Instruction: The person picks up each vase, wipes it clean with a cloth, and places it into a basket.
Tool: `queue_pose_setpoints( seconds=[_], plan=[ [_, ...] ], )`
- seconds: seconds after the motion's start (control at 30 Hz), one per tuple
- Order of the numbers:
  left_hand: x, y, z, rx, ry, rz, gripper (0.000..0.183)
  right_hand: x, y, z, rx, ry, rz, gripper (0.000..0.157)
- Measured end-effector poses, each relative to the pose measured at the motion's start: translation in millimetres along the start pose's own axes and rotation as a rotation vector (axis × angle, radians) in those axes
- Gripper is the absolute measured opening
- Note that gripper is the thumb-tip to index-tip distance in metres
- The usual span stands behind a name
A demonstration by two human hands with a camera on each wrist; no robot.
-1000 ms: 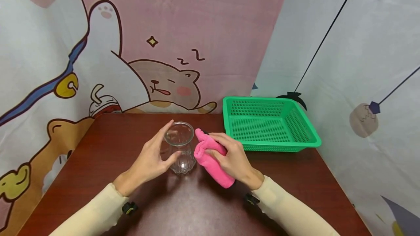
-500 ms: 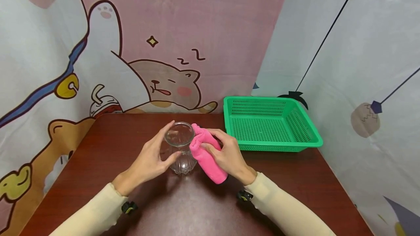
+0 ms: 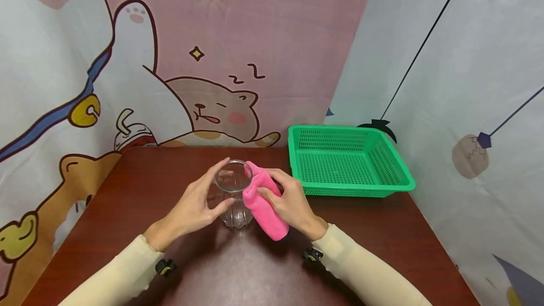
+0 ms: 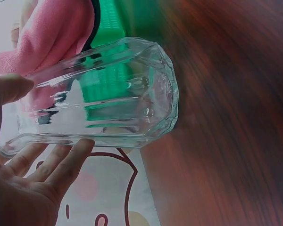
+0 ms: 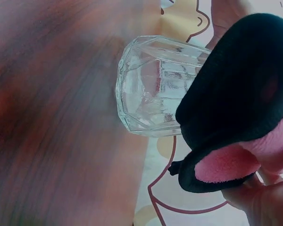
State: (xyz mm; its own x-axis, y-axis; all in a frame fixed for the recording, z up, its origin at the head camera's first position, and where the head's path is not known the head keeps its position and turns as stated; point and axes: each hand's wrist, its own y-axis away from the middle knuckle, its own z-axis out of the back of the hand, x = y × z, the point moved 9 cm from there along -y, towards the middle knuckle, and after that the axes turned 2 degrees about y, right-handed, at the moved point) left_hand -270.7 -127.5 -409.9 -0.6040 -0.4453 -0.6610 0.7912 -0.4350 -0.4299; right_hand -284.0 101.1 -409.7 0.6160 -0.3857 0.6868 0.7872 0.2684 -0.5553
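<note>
A clear glass vase (image 3: 235,209) with a faceted base stands upright; whether its base touches the table I cannot tell. From the left side, my left hand (image 3: 191,207) holds it between thumb and fingers below the rim. My right hand (image 3: 293,202) grips a folded pink cloth (image 3: 267,214). The cloth's upper end touches the vase's rim on the right. In the right wrist view the cloth (image 5: 226,162) shows a dark side and dark edging, and it covers the upper part of the vase (image 5: 155,87).
A green plastic basket (image 3: 352,188) sits at the back right of the brown table (image 3: 238,268). Behind the table hangs a cartoon-printed cloth backdrop (image 3: 289,60), and its pale part (image 3: 425,107) runs along the right side.
My right hand has moved left with the pink cloth, which went from beside the vase to against its rim. The left hand keeps its hold on the vase, which has hardly moved.
</note>
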Motion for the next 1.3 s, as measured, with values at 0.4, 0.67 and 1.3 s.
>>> queue_pose_setpoints(
  seconds=[0.4,0.67,1.3],
  plan=[
    [0.2,0.5,0.6,0.019,0.007,-0.003,0.11,10,3,-12.1,0.041,0.134,0.117,0.036],
    [-2.5,-1.1,0.2,0.026,0.009,-0.021,0.111,7,5,-16.9,0.104,0.171,0.095,0.034],
    [-1.3,-0.4,-1.5,0.024,0.003,-0.021,0.109,-10,13,-31.5,0.326,0.297,0.038,0.03]
  ],
)
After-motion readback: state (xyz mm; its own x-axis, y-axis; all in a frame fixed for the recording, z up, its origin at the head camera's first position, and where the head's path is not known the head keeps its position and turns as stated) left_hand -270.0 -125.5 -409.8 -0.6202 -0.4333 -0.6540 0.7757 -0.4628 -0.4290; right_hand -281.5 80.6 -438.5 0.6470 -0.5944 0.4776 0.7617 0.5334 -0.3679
